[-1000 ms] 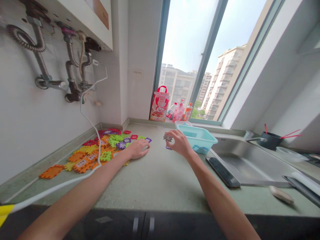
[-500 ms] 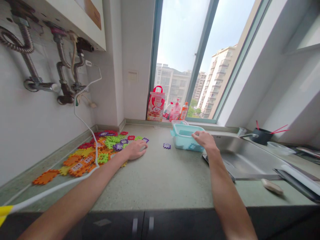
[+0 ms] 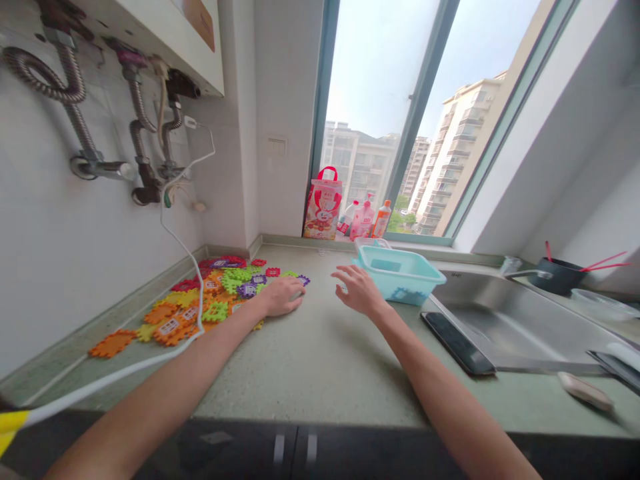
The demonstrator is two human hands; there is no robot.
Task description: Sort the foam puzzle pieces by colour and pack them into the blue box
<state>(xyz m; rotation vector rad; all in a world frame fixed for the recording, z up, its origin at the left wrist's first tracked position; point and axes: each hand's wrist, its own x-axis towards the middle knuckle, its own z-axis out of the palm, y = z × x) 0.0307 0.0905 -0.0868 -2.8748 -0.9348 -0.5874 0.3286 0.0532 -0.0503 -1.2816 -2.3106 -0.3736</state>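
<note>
Left hand (image 3: 284,297), grip unclear, by toothed plastic tiles (image 3: 233,279); right hand (image 3: 357,291) splayed beside tub (image 3: 403,280).

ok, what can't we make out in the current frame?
Head view:
Under the left grip: hidden by the grip itself.
Under the right grip: blocked likewise.
Tub contents: only dim shapes through its near wall.
Pink bottle print: too small.
Yellow thing: cut off by the left edge.

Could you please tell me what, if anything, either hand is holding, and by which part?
The open right hand appears to hold nothing. The left hand is beside the colourful pieces; its underside is hidden, so I cannot tell.
</note>
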